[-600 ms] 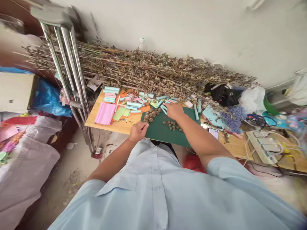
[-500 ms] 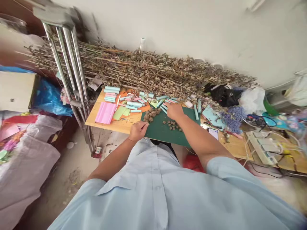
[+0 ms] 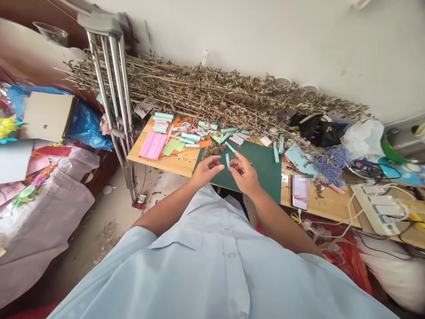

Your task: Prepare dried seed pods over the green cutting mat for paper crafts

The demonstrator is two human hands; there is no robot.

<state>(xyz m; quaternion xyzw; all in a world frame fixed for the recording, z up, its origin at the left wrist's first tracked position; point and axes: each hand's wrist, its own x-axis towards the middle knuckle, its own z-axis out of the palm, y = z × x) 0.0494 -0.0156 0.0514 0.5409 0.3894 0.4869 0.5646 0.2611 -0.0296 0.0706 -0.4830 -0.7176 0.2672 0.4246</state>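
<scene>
Over the dark green mat, my right hand pinches a short light-blue paper roll, held roughly upright. My left hand hovers just left of that roll, its thumb and curved fingers apart with nothing visible between them. Behind the left hand sits a heap of rough brown balls, partly hidden by the fingers. Another blue paper roll lies on the mat beyond my right hand. Several pink and blue rolls are spread along the table's back part.
Dried plant stalks are piled along the wall. Left on the wooden table lie pink paper and green paper. Metal crutches stand at the left. A phone, blue strings and a power strip are at right.
My right hand has drawn back from the rolls behind the mat, now with a blue paper roll. My left hand has lifted from beside the brown balls and moved toward the right hand.
</scene>
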